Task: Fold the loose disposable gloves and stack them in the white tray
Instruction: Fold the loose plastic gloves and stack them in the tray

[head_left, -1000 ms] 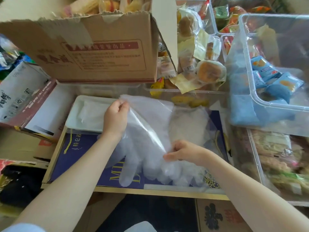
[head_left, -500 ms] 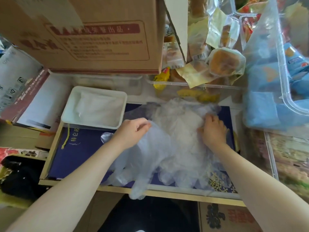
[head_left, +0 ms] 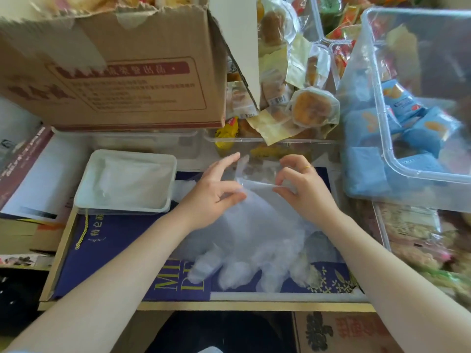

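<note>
— So, where are we with this glove (head_left: 254, 233)?

— We have it laid flat on the dark blue box lid (head_left: 112, 253), cuff away from us and its five plastic fingers pointing back toward us, so that the cuff edge is the easy part to catch. Our left hand (head_left: 216, 192) pinches that edge between thumb and forefinger while the other fingers (head_left: 229, 159) stay stretched out straight. Our right hand (head_left: 300, 184) pinches the same edge just beside it, the rest of its fingers curled above.

— Why both hands so close together?

— We judge it's to pull the thin film taut along one line, so a fold comes out straight rather than bunched. The material is clingy and nearly clear, so a one-handed fold would probably crumple.

— And the white tray (head_left: 84, 184)?

— One tray, just left of our left hand, resting on the far left corner of the lid, near enough that a folded glove needs only a short carry. It already holds pale folded film; how many layers we cannot tell.

— How many loose gloves are left?

— We count one clearly, the one we're holding. More film seems to lie under it, but the layers blur together and we won't guess.

— Anything else around?

— One cardboard box (head_left: 114, 80) behind the tray, one large clear tub (head_left: 407, 174) at the right, and one ring on our right hand.
</note>
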A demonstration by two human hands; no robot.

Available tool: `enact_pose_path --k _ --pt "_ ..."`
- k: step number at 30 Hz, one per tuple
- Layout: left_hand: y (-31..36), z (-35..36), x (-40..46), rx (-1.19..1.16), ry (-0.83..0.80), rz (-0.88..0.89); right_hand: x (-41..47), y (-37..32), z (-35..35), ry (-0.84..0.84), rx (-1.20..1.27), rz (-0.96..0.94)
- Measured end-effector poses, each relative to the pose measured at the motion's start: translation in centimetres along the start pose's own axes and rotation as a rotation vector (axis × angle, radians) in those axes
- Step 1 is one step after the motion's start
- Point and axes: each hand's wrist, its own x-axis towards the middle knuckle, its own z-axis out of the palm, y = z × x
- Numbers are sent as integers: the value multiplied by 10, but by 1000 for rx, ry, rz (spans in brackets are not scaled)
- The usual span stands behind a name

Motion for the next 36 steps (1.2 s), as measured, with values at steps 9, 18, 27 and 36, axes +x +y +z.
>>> enact_pose_path --k 9,18,27,36 --pt "20 -6 6 -86 52 -99 -8 -24 -28 40 211 -49" --pt "20 -20 -8 -39 149 -13 14 -38 -46 -37 434 315" --pt "-6 -38 -19 101 366 -346 32 -40 -67 151 356 218" --pt "12 -65 11 -55 527 -354 21 -85 -107 -344 377 30"
